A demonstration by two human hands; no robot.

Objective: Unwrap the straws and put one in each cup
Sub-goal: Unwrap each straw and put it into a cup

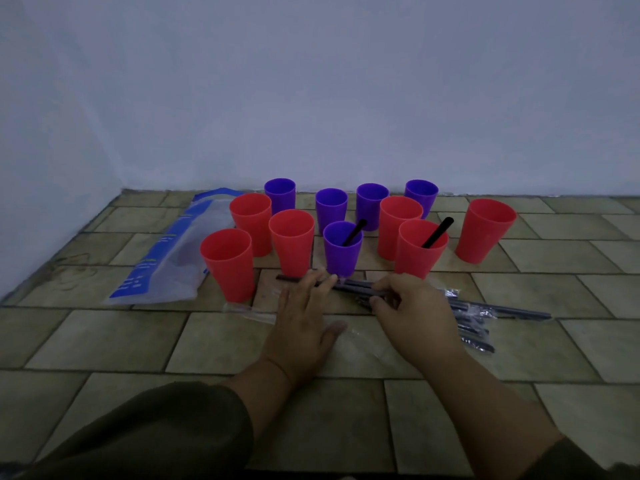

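Straw (360, 287): 1 dark straw spans both hands, just in front of the cups, apparently held taut for unwrapping.
Left hand (304, 318): fingers spread, tips pressing the straw to the floor.
Right hand (414, 308): fingers pinching the straw's other end.
Wrapped straws (485, 318): right of fingers, within reach.
Cups: beyond fingers, 11 upright; purple cup (343, 249) and red cup (420, 249) each hold 1.
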